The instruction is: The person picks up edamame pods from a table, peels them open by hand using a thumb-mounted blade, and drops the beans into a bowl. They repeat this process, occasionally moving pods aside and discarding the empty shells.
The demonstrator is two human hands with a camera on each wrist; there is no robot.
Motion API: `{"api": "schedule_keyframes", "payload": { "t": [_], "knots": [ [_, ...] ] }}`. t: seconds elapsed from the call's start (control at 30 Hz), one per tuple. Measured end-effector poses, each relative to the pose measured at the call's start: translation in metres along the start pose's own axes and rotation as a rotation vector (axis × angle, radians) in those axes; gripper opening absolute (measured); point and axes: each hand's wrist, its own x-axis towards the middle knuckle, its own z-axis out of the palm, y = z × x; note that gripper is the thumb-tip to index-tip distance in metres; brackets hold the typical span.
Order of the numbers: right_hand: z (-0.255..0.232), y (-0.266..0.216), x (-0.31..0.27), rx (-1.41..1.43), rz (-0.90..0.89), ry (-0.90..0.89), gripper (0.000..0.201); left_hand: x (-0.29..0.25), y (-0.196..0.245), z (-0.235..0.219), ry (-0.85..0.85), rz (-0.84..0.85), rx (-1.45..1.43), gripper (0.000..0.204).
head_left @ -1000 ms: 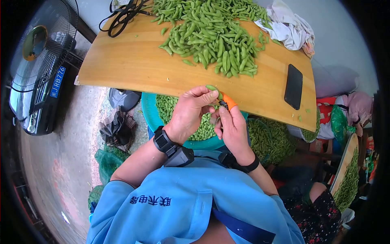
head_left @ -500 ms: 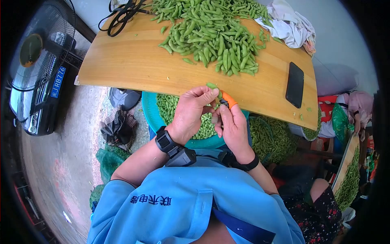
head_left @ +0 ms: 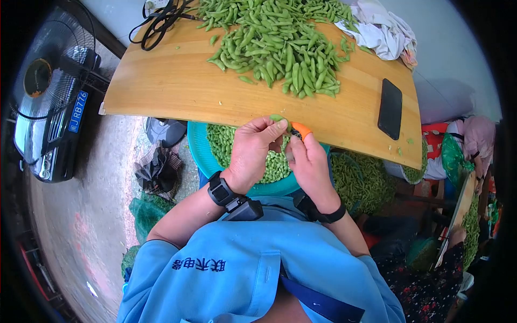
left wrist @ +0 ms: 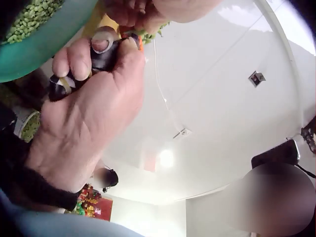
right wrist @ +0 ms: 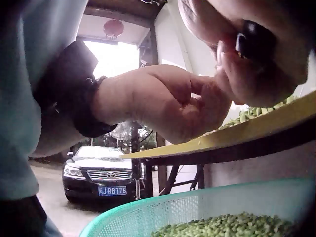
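Observation:
My left hand (head_left: 246,153) pinches a green bean pod (head_left: 277,117) between thumb and fingers just past the table's near edge. Close beside it, my right hand (head_left: 312,167) curls its fingers round a small black object (left wrist: 104,58) with an orange part (head_left: 302,130) by the fingertips; its exact kind I cannot tell. In the right wrist view my left hand (right wrist: 163,101) reaches in beside the nearer right hand (right wrist: 266,59). Below both hands stands a turquoise basket (head_left: 195,156) holding shelled green beans (head_left: 221,141). A large heap of pods (head_left: 280,54) covers the table's back.
On the wooden table (head_left: 161,81) lie a black phone (head_left: 390,110), a white cloth (head_left: 385,35) and dark cables (head_left: 161,27). More pods (head_left: 363,185) are on the right below. A fan (head_left: 40,81) stands left, and another person in floral clothing (head_left: 425,290) is at lower right.
My right thumb and fingers have closed in slightly beside the pod, while the left hand has stayed nearly still. At lower right, the other person's arm has come forward.

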Motion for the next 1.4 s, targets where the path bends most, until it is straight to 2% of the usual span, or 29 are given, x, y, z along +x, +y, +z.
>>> {"api": "schedule_keyframes", "payload": {
  "t": [0.03, 0.13, 0.37, 0.43, 0.47, 0.53, 0.57, 0.63, 0.67, 0.73, 0.8, 0.87, 0.9, 0.93, 1.0, 1.07, 1.13, 1.17, 1.2, 1.27, 1.3, 1.33, 1.4],
  "knots": [
    [0.0, -0.007, -0.002, 0.159, 0.112, -0.052, 0.032, 0.0, 0.002, 0.0, 0.014, 0.001, -0.001, 0.012],
    [0.0, -0.009, -0.006, 0.298, 0.121, -0.085, 0.031, 0.001, 0.001, 0.0, 0.029, 0.004, -0.046, 0.012],
    [0.002, 0.001, 0.0, 0.238, 0.085, -0.038, 0.029, 0.0, -0.002, 0.002, 0.025, -0.017, -0.047, 0.012],
    [0.005, 0.012, 0.004, -0.145, -0.093, 0.052, 0.028, -0.001, -0.003, 0.003, 0.045, 0.073, 0.08, 0.013],
    [0.003, 0.011, 0.003, -0.144, -0.091, 0.056, 0.028, -0.002, -0.001, 0.003, 0.042, 0.071, 0.081, 0.013],
    [0.001, -0.004, 0.0, 0.213, 0.137, -0.016, 0.025, -0.003, 0.006, 0.001, 0.016, 0.09, 0.126, 0.013],
    [-0.005, -0.008, -0.001, 0.213, 0.136, -0.019, 0.025, 0.002, 0.008, -0.006, 0.018, 0.092, 0.126, 0.013],
    [-0.019, -0.012, -0.005, 0.673, 0.288, -0.302, 0.019, 0.017, 0.012, -0.027, -0.342, -0.231, -0.211, 0.014],
    [-0.019, -0.014, -0.006, 0.671, 0.289, -0.303, 0.019, 0.019, 0.014, -0.032, -0.342, -0.23, -0.213, 0.014],
    [-0.02, -0.018, -0.006, 0.859, 0.366, -0.437, 0.014, 0.023, 0.018, -0.037, -0.601, -0.311, -0.264, 0.016],
    [-0.017, -0.017, -0.005, 0.904, 0.366, -0.464, 0.014, 0.025, 0.018, -0.035, -0.629, -0.282, -0.212, 0.02],
    [-0.01, -0.013, -0.001, 0.43, 0.235, -0.085, 0.016, 0.016, 0.019, -0.015, -0.235, -0.252, -0.063, 0.023],
    [-0.003, -0.003, 0.003, -0.051, -0.05, 0.047, 0.017, 0.012, 0.015, -0.009, -0.218, -0.146, 0.036, 0.024],
    [-0.002, 0.002, 0.002, -0.054, -0.052, 0.048, 0.017, 0.01, 0.014, -0.003, -0.219, -0.143, 0.034, 0.024],
    [0.001, 0.006, -0.002, -0.581, -0.432, 0.193, 0.018, 0.006, 0.015, 0.004, -0.16, -0.088, 0.249, 0.026],
    [0.0, 0.008, -0.001, -0.516, -0.426, 0.211, 0.017, 0.005, 0.016, 0.003, -0.17, -0.064, 0.242, 0.027],
    [-0.006, -0.004, -0.002, 0.085, 0.115, 0.021, 0.019, 0.001, 0.026, 0.001, -0.294, -0.096, 0.395, 0.021],
    [-0.01, -0.013, -0.003, 0.329, 0.286, -0.042, 0.021, 0.002, 0.024, -0.001, -0.293, -0.096, 0.397, 0.021],
    [-0.008, -0.006, -0.003, 0.331, 0.286, -0.042, 0.021, 0.003, 0.019, -0.005, -0.294, -0.107, 0.396, 0.017],
    [-0.001, 0.012, -0.004, -0.036, -0.04, 0.014, 0.02, 0.004, 0.017, -0.007, -0.295, -0.116, 0.395, 0.013],
    [0.001, 0.012, -0.004, -0.296, -0.159, 0.068, 0.019, 0.003, 0.018, -0.007, -0.263, -0.174, 0.312, 0.012],
    [0.001, 0.01, -0.003, -0.296, -0.159, 0.068, 0.019, 0.003, 0.018, -0.007, -0.23, -0.232, 0.227, 0.011],
    [0.003, 0.007, -0.001, -0.517, -0.33, 0.163, 0.019, 0.004, 0.016, -0.01, -0.238, -0.238, 0.136, 0.012]
  ]
}}
